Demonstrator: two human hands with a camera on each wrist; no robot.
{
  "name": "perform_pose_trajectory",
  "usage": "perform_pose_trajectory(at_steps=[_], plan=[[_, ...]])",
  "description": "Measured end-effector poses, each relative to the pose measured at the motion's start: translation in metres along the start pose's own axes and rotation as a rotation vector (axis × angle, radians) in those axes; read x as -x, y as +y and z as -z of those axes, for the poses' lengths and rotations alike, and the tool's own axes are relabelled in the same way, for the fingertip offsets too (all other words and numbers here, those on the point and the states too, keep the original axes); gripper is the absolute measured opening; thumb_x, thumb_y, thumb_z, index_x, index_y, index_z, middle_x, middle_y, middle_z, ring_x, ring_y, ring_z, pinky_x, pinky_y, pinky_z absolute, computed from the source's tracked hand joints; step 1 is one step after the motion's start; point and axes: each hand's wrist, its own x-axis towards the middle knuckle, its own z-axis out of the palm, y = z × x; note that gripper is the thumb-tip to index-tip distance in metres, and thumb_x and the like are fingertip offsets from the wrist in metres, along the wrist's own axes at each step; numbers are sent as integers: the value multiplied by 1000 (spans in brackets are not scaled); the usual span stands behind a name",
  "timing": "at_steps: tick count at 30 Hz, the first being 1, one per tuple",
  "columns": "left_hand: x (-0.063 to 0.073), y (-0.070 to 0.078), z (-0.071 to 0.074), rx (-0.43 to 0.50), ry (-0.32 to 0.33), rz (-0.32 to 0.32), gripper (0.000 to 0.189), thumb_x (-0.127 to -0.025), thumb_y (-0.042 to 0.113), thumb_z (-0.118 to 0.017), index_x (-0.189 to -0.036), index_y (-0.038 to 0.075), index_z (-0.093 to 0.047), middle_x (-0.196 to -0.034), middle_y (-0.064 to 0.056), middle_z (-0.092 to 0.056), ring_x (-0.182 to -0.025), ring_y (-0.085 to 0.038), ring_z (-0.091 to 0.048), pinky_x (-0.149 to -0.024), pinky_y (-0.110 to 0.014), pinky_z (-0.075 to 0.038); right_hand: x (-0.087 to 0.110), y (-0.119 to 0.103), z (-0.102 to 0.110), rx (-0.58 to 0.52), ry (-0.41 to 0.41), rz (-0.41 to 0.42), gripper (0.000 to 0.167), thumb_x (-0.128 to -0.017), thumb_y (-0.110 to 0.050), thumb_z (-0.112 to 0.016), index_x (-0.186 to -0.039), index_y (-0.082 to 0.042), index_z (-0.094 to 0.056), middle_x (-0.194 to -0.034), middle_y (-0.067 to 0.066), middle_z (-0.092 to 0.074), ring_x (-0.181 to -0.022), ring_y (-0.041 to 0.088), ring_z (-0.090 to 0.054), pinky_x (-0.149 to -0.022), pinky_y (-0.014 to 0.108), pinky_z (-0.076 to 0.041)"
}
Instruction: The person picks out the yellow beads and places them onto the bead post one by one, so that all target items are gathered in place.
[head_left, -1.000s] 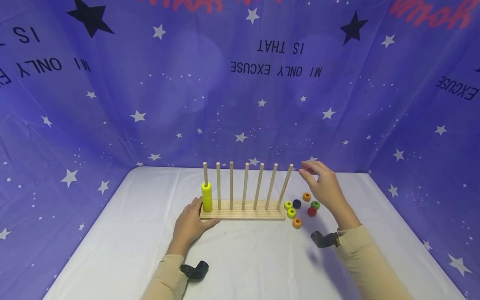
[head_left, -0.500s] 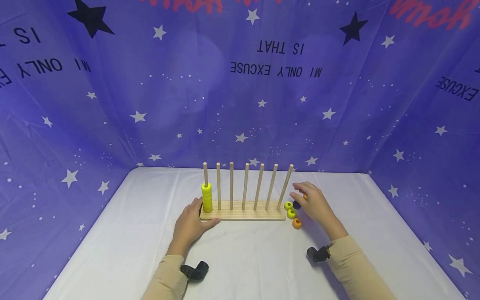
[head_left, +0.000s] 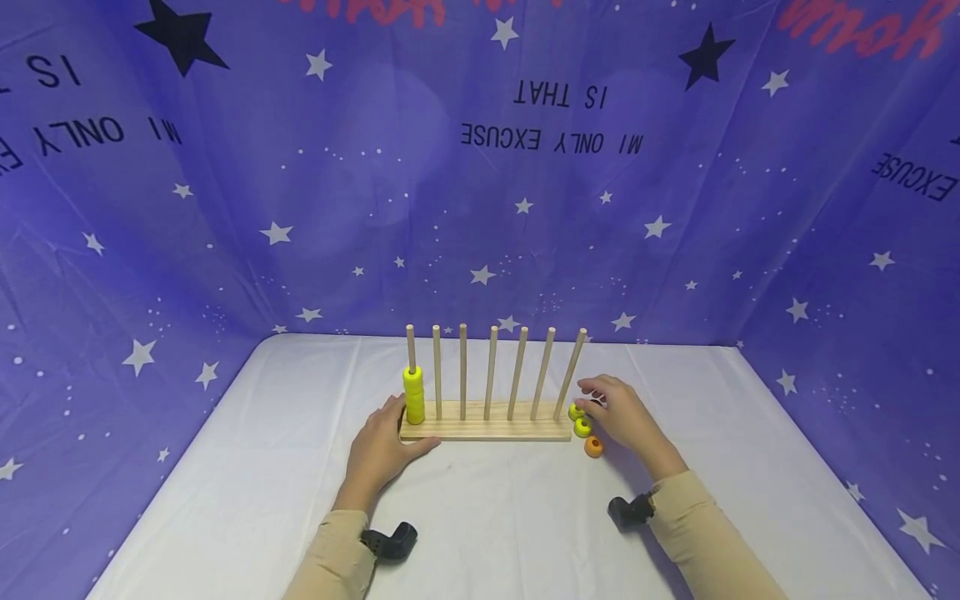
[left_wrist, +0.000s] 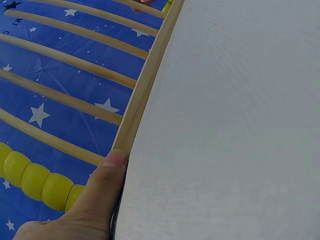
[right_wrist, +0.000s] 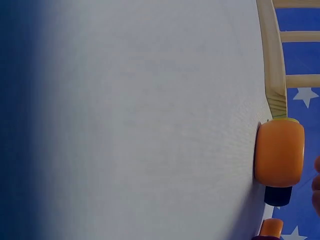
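A wooden peg stand [head_left: 487, 430] stands on the table, with a row of upright pegs and a stack of yellow beads [head_left: 414, 397] on the leftmost one. My left hand [head_left: 379, 454] grips the stand's left end; in the left wrist view the thumb [left_wrist: 114, 159] presses on the front edge of the base. Off the stand's right end, my right hand [head_left: 624, 418] hovers over loose beads, thumb and fingers parted beside a yellow bead [head_left: 575, 412]. Nearer me lie another yellow bead [head_left: 582, 427] and an orange bead [head_left: 594, 447]. A navy bead [right_wrist: 278, 196] is mostly hidden by the hand in the head view.
In the right wrist view a second orange bead [right_wrist: 271, 227] and a dark reddish bead [right_wrist: 265, 238] show at the bottom edge. A white cloth [head_left: 487, 525] covers the table. Blue star-printed curtains [head_left: 480, 208] enclose its back and sides.
My right hand has come down and to the left from beside the rightmost peg to the loose beads, covering several of them. The left hand and the stand have stayed put.
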Motion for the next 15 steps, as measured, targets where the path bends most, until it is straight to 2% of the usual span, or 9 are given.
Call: perform_pose_trajectory(at_steps=[7,15], plan=[[0,-1,0,-11,2,-4,99,-72,64,-79,-151,19,-41,-153,-9,-48,-147,-34,-36,-116,-59,-35,-2,-2,-2,-3,-52,-19,34,-91,-21,-72,-119,-2,-69,-109,10,-71,-96,25,-65,-88,47,-55],[0,-1,0,-11,4,-6,99,-72,64,-79,-151,18,-41,-153,-10,-48,-147,-35,-37,-115,-60,-35,-3,-4,-5,2,-103,-87,35,-91,-23,-72,-121,-5,-69,-108,8,-70,-99,24,-62,-91,49,-53]])
